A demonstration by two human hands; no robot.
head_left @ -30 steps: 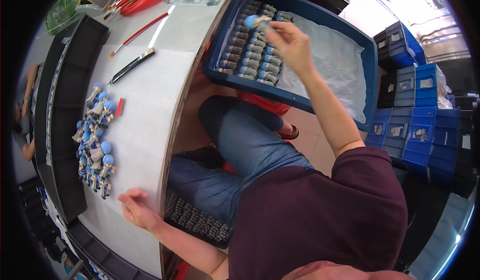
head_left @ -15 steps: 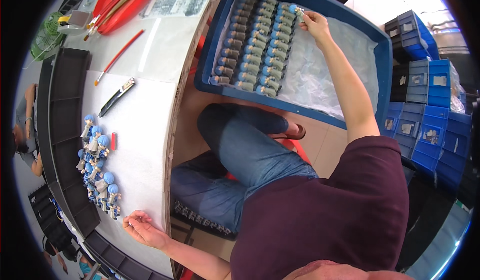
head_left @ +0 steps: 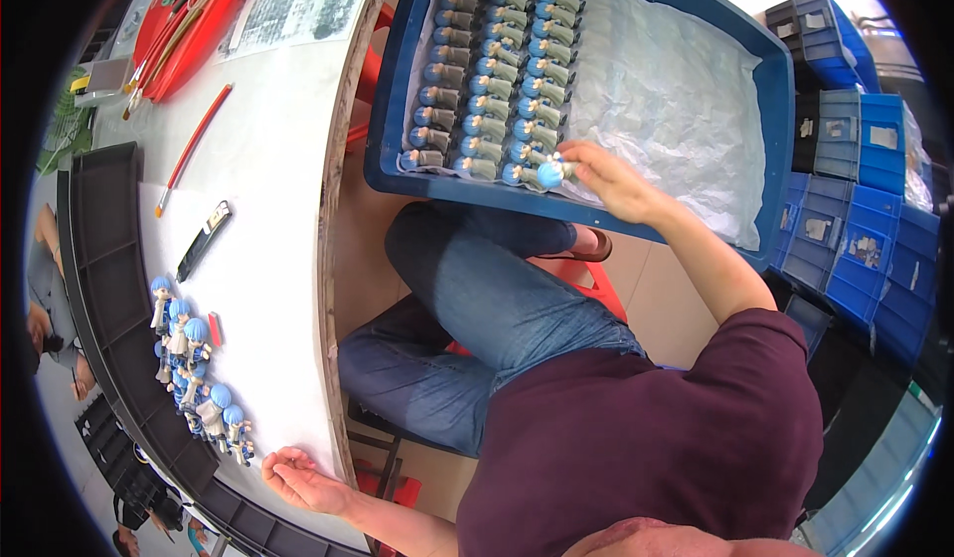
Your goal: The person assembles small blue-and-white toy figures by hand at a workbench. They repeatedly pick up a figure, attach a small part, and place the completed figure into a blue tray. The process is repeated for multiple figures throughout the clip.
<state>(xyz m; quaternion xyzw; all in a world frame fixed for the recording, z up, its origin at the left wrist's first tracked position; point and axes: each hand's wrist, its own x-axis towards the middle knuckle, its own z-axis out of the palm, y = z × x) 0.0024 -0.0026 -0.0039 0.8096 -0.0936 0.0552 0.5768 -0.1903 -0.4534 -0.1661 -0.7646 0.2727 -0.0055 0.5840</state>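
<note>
Blue plastic crate, smooth and semi-glossy, lined with crinkled white tissue-like paper; figurines of painted plastic, glossy blue heads, matt grey bodies; bench top smooth matt white laminate with a raw wood-fibre edge; black trays matt plastic; red tray glossy.
</note>
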